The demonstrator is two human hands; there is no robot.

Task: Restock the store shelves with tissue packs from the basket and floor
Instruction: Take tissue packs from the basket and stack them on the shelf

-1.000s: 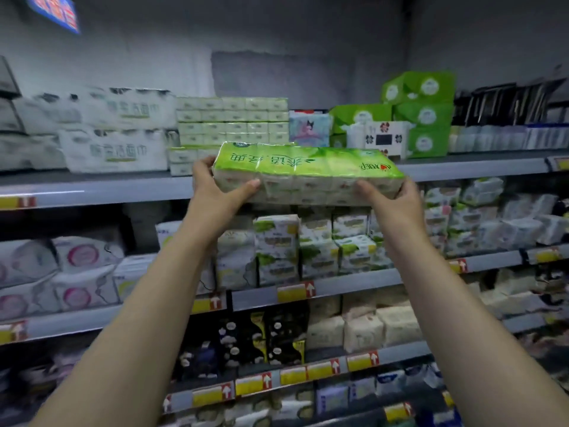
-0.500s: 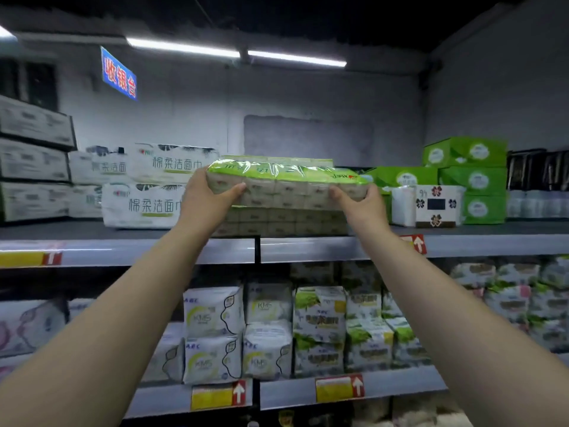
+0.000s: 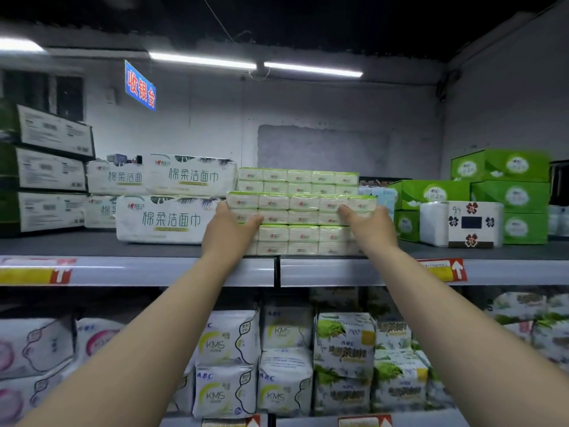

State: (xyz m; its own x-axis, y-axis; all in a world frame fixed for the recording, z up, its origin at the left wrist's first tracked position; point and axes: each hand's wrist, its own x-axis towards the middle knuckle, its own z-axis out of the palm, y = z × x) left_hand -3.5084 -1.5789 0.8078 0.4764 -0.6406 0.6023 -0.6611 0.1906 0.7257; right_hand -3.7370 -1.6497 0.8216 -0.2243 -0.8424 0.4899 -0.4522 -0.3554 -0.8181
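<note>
Mid-frame, the long green-and-white plastic tissue pack [image 3: 303, 204] lies flat, running left to right. The left hand [image 3: 228, 232] and right hand [image 3: 372, 226] grip its ends.

Blue sign [image 3: 140, 89]: 收银台; white packs [image 3: 172, 218]: 棉柔洁面巾; lower pkgs [image 3: 226, 343]: KMS.

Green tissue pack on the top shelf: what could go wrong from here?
1. The pack lies on a lower pack close to the front edge of the shelf. If it overhangs, it may slide off when the left grip and right grip let go.
2. A hard push backward could knock the rear stack, which stands just behind.
</note>
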